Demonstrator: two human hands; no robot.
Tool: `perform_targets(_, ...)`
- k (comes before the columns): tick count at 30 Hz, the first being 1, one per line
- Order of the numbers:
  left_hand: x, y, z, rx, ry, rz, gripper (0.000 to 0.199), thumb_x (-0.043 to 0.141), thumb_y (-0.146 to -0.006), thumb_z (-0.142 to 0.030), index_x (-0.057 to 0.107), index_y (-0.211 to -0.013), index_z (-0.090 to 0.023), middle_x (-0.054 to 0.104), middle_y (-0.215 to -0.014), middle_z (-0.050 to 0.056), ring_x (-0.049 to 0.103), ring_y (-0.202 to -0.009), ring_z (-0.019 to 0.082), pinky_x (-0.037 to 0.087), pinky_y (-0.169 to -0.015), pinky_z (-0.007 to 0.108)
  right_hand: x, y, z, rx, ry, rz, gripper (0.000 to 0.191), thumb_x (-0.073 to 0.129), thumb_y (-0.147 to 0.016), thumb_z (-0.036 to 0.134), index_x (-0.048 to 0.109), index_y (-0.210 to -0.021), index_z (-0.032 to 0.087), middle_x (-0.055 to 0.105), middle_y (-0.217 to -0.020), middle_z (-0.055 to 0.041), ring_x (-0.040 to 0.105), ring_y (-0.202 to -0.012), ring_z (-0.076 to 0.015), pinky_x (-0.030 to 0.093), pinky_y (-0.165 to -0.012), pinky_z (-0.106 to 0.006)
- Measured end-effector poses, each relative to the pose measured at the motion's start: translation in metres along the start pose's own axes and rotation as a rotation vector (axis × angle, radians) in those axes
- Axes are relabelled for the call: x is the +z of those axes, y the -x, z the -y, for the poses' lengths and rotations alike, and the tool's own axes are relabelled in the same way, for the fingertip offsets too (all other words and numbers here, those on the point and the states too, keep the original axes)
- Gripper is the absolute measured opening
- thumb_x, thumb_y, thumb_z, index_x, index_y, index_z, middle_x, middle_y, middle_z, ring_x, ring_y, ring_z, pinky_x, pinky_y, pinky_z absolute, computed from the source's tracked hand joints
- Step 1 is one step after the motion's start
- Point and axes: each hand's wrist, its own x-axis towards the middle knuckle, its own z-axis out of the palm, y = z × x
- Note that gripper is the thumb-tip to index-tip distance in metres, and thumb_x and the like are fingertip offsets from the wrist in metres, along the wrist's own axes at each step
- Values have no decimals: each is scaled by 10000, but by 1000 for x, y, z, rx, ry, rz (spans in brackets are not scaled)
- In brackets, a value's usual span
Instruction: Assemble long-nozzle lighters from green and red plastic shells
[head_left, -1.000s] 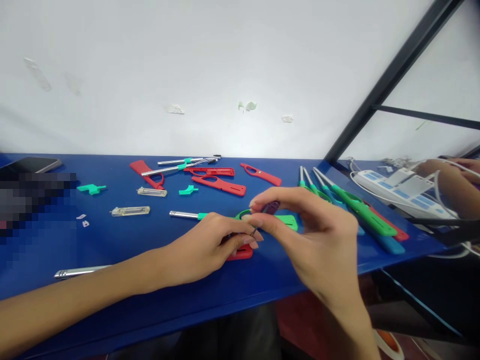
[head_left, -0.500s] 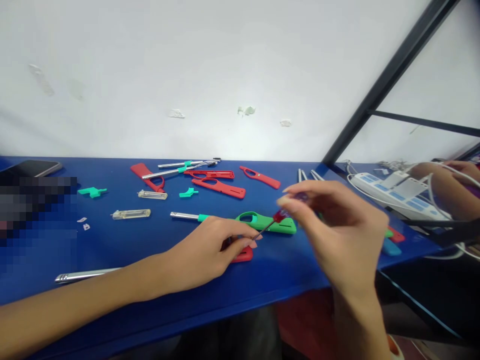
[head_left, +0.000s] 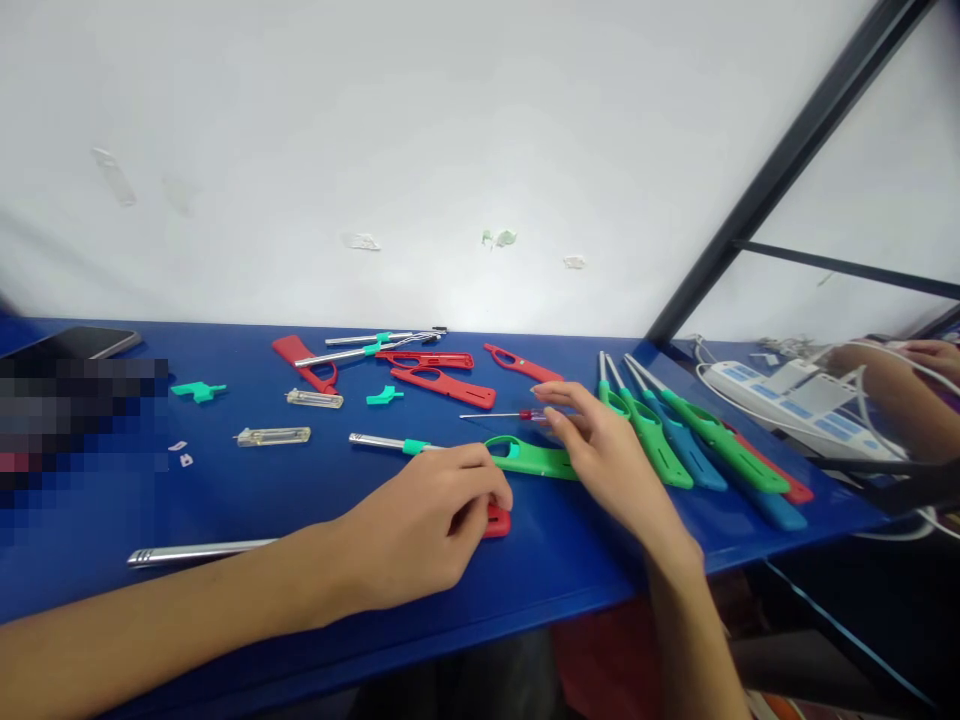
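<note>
From here: L hand [head_left: 427, 520] closed on red lighter [head_left: 498, 522] — R hand [head_left: 600, 445] half-open, fingertips at handle of screwdriver [head_left: 528, 414], lying on surface [head_left: 559, 545]. Green lighter [head_left: 531, 459] btwn hands, slightly fwd.

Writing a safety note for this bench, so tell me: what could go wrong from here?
The screwdriver, lying by the right hand, could roll if nudged, and its bare metal shaft might jab someone.
The tiny white pieces, loose on the blue table, could be brushed aside and lost.
The blue lighter nearest the table's front edge might be bumped off.
</note>
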Motion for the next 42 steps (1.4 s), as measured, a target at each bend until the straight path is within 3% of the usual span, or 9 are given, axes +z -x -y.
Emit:
perform_targets(6, 2, 4, -10, 95, -241, 94, 324, 440, -1028, -72, 745, -999, -181, 765, -1027, 77, 741, -805, 194, 596, -746, 305, 2, 2, 13, -96, 206, 32, 260, 696, -1123, 404, 768, -1271, 202, 807, -1302, -92, 759, -1236, -295, 574, -1132, -587)
perform_targets(11, -13, 19, -46, -46, -554, 41, 346, 463, -1044, -175, 780, -1161, -99, 788, -1104, 268, 758, -947, 442, 619, -790, 565, -2, 8, 30, -157, 207, 72, 217, 590, -1142, 300, 794, -1205, 262, 854, -1260, -81, 763, -1249, -313, 556, -1141, -552)
perform_targets(13, -20, 32, -54, -144, -759, 30, 362, 535, -1029, -279, 784, -1236, -120, 808, -1062, 247, 757, -891, 437, 609, -774, 554, -1, 13, 40, -174, 172, 152, 199, 615, -1139, 309, 799, -1214, 297, 854, -1268, -46, 772, -1244, -290, 572, -1124, -502)
perform_targets(19, -22, 50, -43, -233, -895, 194, 366, 676, -836, -47, 794, -1153, -185, 836, -906, 114, 770, -754, 292, 548, -709, 374, 12, 27, 63, -205, 91, 477, 314, 798, -1037, 211, 782, -1325, 333, 815, -1390, 7, 727, -1342, -232, 538, -1209, -406)
perform_targets(24, -32, 38, -41, -103, -991, 133, 303, 645, -869, -33, 821, -1068, -178, 853, -945, 138, 783, -798, 319, 565, -741, 420, 23, 32, 72, -161, 58, 567, 444, 897, -956, 242, 770, -1373, 325, 815, -1377, -33, 728, -1341, -295, 557, -1188, -459)
perform_targets(31, -71, 11, -52, 178, -1019, -33, 318, 508, -916, -31, 770, -988, -195, 800, -917, 112, 747, -839, 335, 609, -800, 495, 27, 29, 80, -81, -173, 512, 393, 778, -1066, 350, 701, -1451, 332, 824, -1049, 41, 766, -856, -199, 648, -856, -333)
perform_targets(34, -74, 3, -53, 243, -1006, -183, 422, 442, -943, -17, 729, -1224, -148, 770, -1185, 183, 720, -1154, 411, 610, -960, 593, 29, 29, 78, -60, -261, 429, 484, 671, -1127, 349, 611, -1607, 371, 787, -1406, -9, 779, -1182, -216, 598, -1118, -370)
perform_targets(37, -63, -1, -49, 205, -928, -341, 482, 467, -977, -19, 632, -1416, -130, 643, -1405, 237, 621, -1328, 448, 587, -1040, 666, 32, 28, 69, -26, -260, 323, 564, 614, -1136, 316, 526, -1688, 398, 623, -1677, -12, 580, -1556, -236, 418, -1335, -427)
perform_targets(42, -32, -2, -23, 108, -564, -377, 426, 501, -1061, -55, 568, -1451, -213, 412, -1608, 185, 378, -1582, 387, 439, -1291, 684, 40, 27, 48, 6, -211, 114, 674, 509, -1164, 423, 313, -1808, 402, 461, -1786, -59, 415, -1687, -297, 357, -1376, -558)
